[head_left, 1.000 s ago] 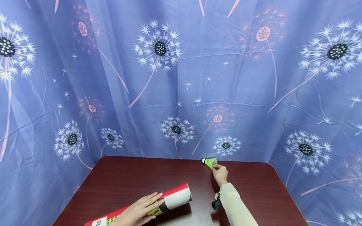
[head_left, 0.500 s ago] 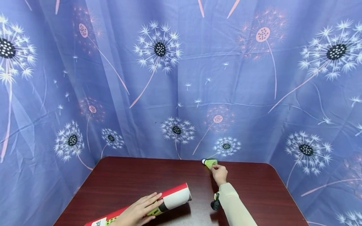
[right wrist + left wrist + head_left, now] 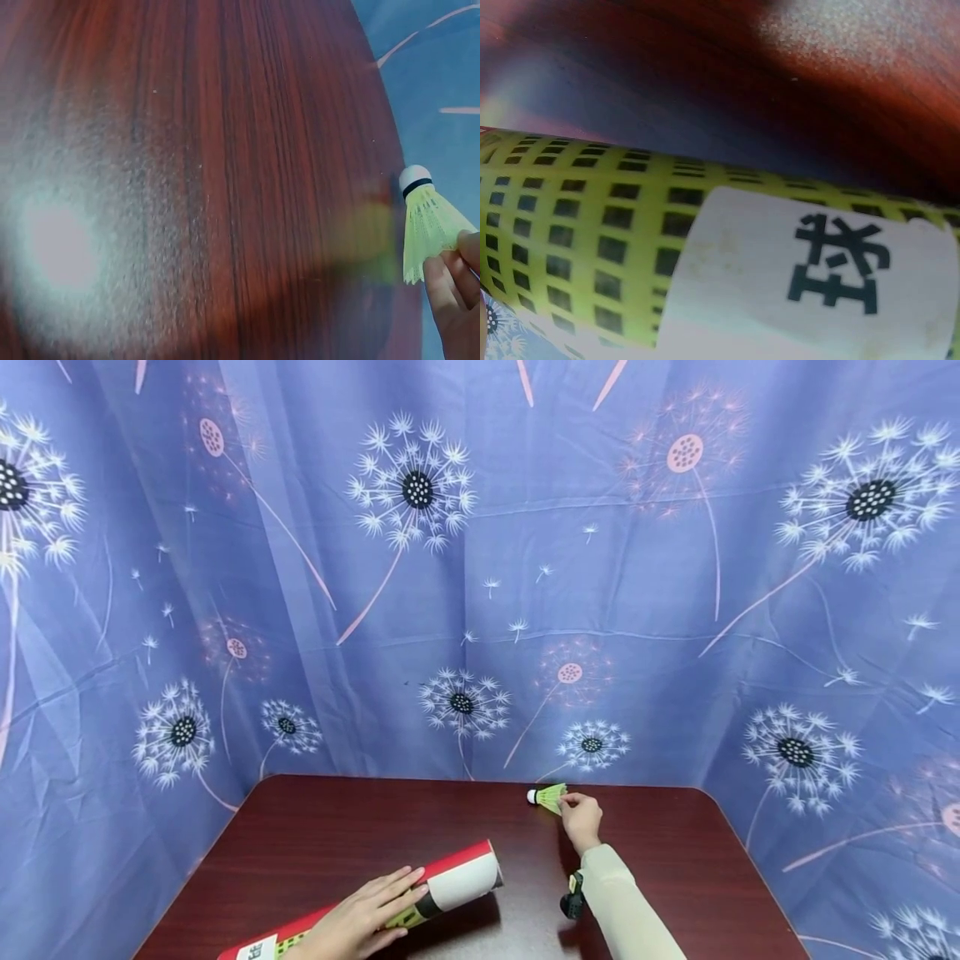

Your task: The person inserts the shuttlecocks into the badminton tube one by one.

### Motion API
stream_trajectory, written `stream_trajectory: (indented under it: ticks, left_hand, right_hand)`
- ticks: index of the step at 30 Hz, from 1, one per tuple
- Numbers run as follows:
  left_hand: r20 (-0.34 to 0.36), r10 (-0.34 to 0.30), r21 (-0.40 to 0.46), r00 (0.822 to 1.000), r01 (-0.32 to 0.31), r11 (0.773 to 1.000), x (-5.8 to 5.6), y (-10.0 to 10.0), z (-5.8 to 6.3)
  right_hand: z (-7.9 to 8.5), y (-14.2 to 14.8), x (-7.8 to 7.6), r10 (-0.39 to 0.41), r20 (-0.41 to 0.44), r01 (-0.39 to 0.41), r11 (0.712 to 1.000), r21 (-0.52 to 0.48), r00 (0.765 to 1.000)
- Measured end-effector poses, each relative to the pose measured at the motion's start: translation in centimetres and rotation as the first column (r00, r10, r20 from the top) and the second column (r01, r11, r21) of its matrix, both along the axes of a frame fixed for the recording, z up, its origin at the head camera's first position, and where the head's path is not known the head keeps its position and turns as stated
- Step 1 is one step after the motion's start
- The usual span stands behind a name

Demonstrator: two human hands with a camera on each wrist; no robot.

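Note:
In the head view my right hand [image 3: 582,821] pinches the skirt rim of a yellow-green shuttlecock [image 3: 552,797] near the table's far edge. The white cork with its dark band points left. The right wrist view shows thumb and fingertips on the rim of the shuttlecock [image 3: 431,225]. My left hand [image 3: 363,917] rests on a red, white and yellow-green shuttlecock tube [image 3: 465,877], its fingers fairly straight across the top and the thumb on the near side. That tube lies slanted, one end toward the right. In the left wrist view the tube [image 3: 607,240] shows a printed grid and a white label.
Under everything is a dark red-brown wooden table [image 3: 360,818] with rounded far corners. A blue curtain [image 3: 480,568] with dandelion prints hangs right behind its far edge. On the right wrist sits a small black device [image 3: 572,897].
The shuttlecock has come slightly nearer, away from the table's far edge, still pinched in my right hand. The left hand stays on the tube. The head view has shifted a little.

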State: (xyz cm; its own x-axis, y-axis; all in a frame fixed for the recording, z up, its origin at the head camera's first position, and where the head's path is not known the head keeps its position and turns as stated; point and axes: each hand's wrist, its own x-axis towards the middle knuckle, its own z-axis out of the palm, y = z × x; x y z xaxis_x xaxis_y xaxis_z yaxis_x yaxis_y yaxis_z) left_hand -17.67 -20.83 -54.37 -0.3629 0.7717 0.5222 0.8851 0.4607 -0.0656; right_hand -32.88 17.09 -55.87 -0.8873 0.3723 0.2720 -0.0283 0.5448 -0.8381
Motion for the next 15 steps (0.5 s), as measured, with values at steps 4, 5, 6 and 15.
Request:
stream_trajectory:
  ticks: [4, 5, 6, 15]
  left_hand:
    - [0.007, -0.001, 0.002, 1.000, 0.001, 1.000, 0.0, 0.0, 0.0]
    - [0.005, -0.003, 0.006, 1.000, 0.003, 1.000, 0.0, 0.0, 0.0]
    - [0.006, -0.006, 0.008, 1.000, 0.006, 1.000, 0.0, 0.0, 0.0]
    - [0.007, -0.010, 0.016, 1.000, 0.010, 1.000, 0.0, 0.1, -0.1]
  right_hand:
    - [0.3, 0.3, 0.4, 0.047, -0.005, -0.047, 0.999, 0.023, 0.999]
    - [0.4, 0.4, 0.5, 0.057, -0.007, -0.057, 0.998, 0.030, 0.998]
    - [0.6, 0.5, 0.6, 0.072, -0.009, -0.071, 0.997, 0.031, 0.997]
    - [2.5, 1.7, 2.6, 0.308, 0.007, -0.299, 0.928, -0.222, 0.951]
